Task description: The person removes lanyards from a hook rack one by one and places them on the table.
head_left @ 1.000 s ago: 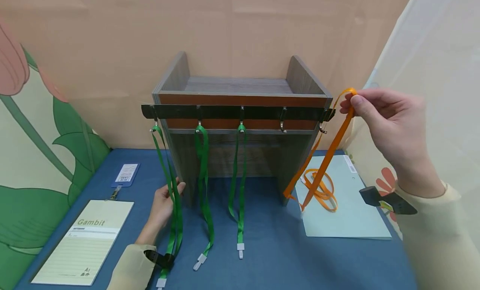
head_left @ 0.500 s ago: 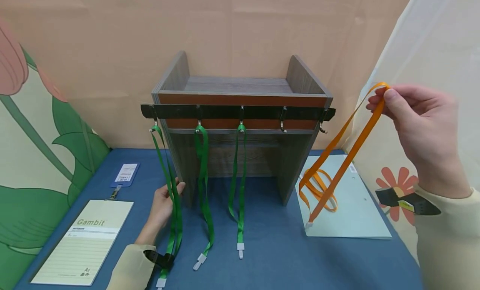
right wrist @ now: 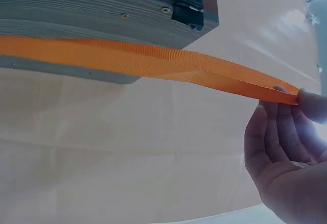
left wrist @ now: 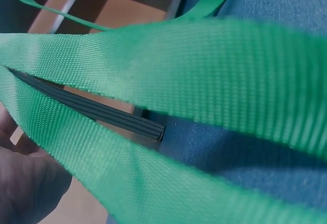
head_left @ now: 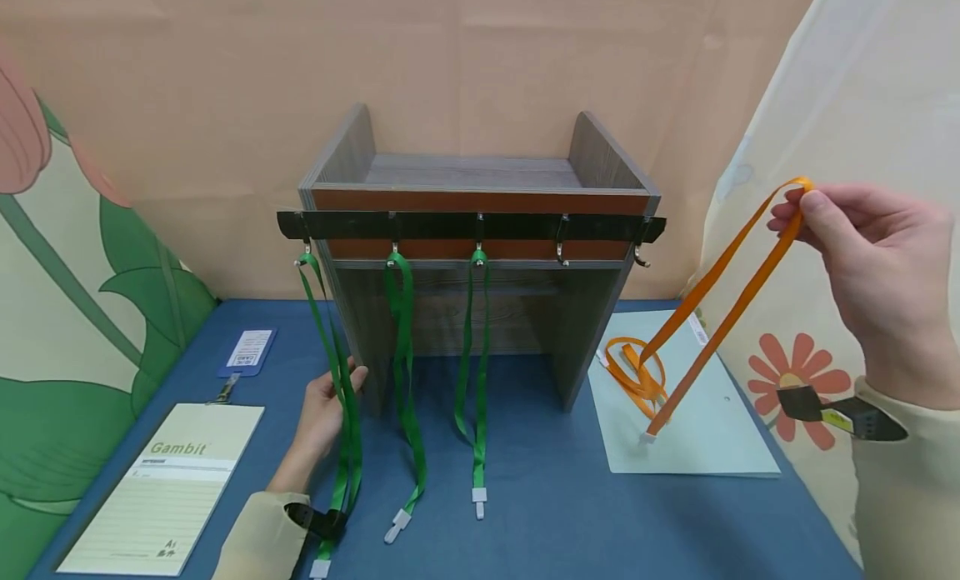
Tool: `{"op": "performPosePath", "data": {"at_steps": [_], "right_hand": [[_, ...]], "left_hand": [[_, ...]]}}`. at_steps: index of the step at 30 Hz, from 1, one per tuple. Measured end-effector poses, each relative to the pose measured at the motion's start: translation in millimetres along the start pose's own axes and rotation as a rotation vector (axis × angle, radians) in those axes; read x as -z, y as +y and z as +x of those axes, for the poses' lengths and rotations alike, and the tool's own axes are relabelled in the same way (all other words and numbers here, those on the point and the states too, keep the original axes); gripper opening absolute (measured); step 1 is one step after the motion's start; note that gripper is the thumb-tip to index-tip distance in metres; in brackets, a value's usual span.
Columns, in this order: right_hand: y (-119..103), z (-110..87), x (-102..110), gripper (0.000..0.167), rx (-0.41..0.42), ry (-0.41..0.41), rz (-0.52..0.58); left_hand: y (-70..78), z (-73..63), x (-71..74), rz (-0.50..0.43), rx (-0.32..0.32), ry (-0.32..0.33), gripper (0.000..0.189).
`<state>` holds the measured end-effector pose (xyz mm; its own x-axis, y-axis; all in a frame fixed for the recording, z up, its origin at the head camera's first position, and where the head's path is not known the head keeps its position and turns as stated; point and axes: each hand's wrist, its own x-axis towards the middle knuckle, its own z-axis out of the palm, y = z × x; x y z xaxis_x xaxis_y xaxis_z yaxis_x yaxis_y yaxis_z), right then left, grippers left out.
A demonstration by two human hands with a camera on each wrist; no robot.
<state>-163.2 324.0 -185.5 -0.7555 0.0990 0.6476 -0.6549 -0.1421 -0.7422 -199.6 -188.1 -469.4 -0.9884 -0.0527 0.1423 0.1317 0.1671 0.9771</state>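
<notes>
One orange lanyard (head_left: 723, 326) slants down, pinched by our raised right hand (head_left: 877, 259), while our left hand (head_left: 321, 409), lower, meets the gray wood-grain shelf (head_left: 472, 170), its grip unclear to us.

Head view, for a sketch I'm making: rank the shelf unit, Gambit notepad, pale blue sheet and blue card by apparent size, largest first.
1. Shelf unit
2. Pale blue sheet and Gambit notepad: too alike to rank, and the notepad seems nearer the camera
3. Blue card

Green straps (left wrist: 245, 76) pass in front of the left grip (left wrist: 33, 188).
</notes>
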Motion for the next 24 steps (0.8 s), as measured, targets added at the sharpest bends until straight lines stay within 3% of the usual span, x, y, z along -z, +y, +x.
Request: {"op": "performPosePath", "data": {"at_steps": [15,19,24], "right_hand": [[6.4,-23.2,14.0,0.024,-0.068,-0.004,-0.292],[9.6,-27.6,20.3,0.020,-0.084,-0.037,-0.447],[16.2,-36.3,29.0,0.018,-0.108,-0.063,-0.730]], "left_hand": [[-1.1,0.3,-1.8,0.034,-0.049,0.024,0.046],[-0.4,0.0,-1.5,0.011,-0.032,-0.003,0.047],[-2.2,0.1,0.0,-0.006,-0.032,-0.009,0.045]]}}
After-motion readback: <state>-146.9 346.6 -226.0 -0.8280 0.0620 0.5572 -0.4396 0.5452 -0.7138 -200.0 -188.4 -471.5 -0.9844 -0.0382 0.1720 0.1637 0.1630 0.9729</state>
